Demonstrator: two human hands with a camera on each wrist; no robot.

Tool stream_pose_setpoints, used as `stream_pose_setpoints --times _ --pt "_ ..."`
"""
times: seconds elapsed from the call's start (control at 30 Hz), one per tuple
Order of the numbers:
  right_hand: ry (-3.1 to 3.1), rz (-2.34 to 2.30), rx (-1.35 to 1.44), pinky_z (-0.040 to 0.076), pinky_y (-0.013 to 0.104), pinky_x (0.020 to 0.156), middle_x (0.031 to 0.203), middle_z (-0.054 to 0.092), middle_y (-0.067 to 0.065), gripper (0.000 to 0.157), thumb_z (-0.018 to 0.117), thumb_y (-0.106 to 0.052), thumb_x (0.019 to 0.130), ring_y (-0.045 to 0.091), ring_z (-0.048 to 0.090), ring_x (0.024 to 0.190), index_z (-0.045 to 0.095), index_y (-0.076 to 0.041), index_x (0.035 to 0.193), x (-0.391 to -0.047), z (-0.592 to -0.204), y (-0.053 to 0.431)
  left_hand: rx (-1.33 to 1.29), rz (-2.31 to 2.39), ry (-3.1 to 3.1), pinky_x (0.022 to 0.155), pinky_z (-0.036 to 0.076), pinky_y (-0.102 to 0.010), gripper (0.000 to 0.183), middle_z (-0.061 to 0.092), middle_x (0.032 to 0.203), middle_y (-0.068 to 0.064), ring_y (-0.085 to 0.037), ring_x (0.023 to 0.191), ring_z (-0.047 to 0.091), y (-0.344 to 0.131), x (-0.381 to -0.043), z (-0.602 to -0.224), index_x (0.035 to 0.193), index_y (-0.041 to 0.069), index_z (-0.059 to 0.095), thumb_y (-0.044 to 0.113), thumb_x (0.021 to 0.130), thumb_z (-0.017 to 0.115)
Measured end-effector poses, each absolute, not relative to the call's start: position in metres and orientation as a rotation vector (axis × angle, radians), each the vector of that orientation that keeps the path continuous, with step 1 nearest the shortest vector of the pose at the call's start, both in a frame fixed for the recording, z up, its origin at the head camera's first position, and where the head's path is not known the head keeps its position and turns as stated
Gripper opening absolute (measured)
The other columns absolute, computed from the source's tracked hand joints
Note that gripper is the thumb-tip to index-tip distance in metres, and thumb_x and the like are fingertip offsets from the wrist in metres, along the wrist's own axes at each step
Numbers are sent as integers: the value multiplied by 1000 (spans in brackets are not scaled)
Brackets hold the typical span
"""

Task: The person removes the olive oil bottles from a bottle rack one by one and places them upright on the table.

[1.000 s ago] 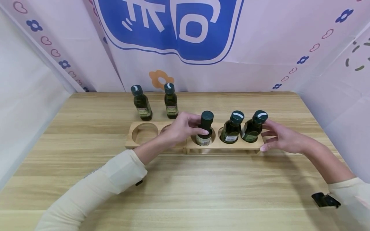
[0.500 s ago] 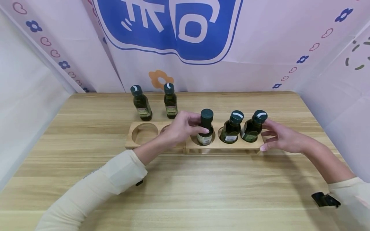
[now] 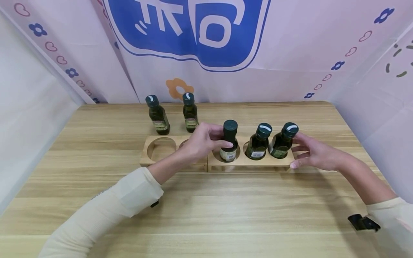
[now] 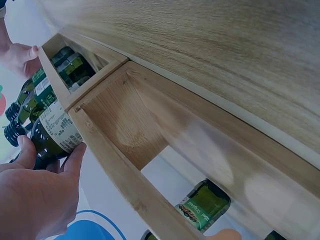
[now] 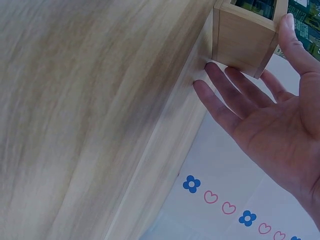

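Two wooden racks with round holes stand end to end in the head view. My left hand point(image 3: 204, 141) grips a dark green glass bottle point(image 3: 229, 152) by its shoulder, thumb in front, with the bottle's base in the right rack's point(image 3: 242, 163) left hole. Its white barcode label shows in the left wrist view. Two more green bottles, one point(image 3: 257, 148) in the middle hole and one point(image 3: 279, 147) in the right hole, lean within that rack. At the rack's right end, my right hand point(image 3: 317, 154) rests its thumb against the corner, its other fingers loosely extended beside the end wall.
The left rack point(image 3: 146, 147) has a bare left hole; my left forearm covers much of its right side. Behind it stand two green bottles, one point(image 3: 159, 116) farther left and one point(image 3: 190, 114) nearer the middle. A printed cloth backdrop point(image 3: 284, 43) rises behind the wooden table point(image 3: 206, 215).
The bottle in my left hand has risen slightly and become a little more upright in its hole. My right hand has stayed at the rack's end.
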State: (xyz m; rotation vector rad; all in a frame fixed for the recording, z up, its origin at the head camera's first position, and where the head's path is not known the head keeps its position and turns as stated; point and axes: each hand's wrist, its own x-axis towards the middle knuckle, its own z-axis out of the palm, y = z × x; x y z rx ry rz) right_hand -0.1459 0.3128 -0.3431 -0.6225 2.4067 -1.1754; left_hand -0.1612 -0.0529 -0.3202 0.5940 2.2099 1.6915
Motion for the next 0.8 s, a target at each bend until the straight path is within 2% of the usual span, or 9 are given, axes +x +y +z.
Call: stream_pose_setpoints --times 0.8 --pt "2407 -1170 -611 54 56 100 152 37 41 87 82 -2 87 62 47 131 28 8 154 -146 -344 314 657 1659 2217 95 60 -32 31 75 116 -19 -26 105 75 -53 -166 -309 122 -7 72 -1 92 77"
